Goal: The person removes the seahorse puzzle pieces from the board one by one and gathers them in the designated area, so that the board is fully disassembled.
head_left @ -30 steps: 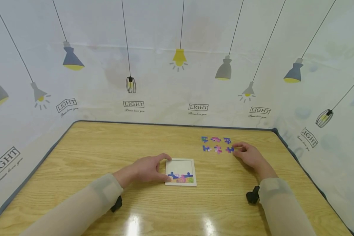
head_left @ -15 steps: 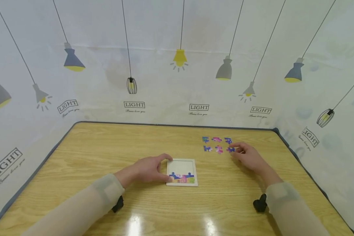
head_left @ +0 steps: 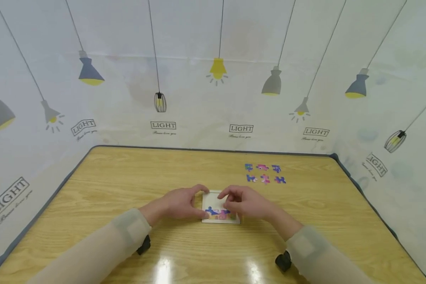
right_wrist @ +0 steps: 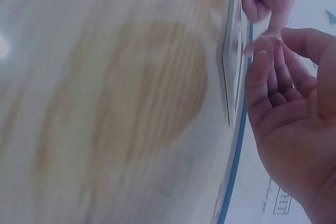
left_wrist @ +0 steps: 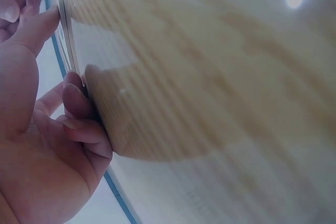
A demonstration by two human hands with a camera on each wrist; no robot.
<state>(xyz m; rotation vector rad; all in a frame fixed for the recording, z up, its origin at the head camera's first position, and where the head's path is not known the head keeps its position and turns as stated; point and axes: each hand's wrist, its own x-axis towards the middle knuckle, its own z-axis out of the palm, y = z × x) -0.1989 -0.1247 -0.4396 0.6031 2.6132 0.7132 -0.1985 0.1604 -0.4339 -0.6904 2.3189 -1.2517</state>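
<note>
A square white puzzle frame [head_left: 216, 222] lies on the table in the head view, with joined jigsaw pieces [head_left: 213, 212] along its near side and bare backing behind them. My left hand [head_left: 181, 203] holds the frame's left side, index finger at the far corner and thumb by the near one. Over the frame's right part hovers my right hand [head_left: 250, 202], its fingers loosely bent and hiding that side. In the right wrist view the right hand [right_wrist: 294, 87] shows thumb and fingers apart, with no piece visible between them.
Several loose jigsaw pieces [head_left: 265, 179] lie in two rows at the back right of the wooden table [head_left: 145, 169]. A dark edging [head_left: 206, 149] runs round the tabletop, and a lamp-printed white cloth [head_left: 191, 98] stands behind it.
My right hand has moved from the near right loose piece leftward and nearer, to above the frame. The loose pieces stay in their rows. My left hand keeps its hold on the frame.
</note>
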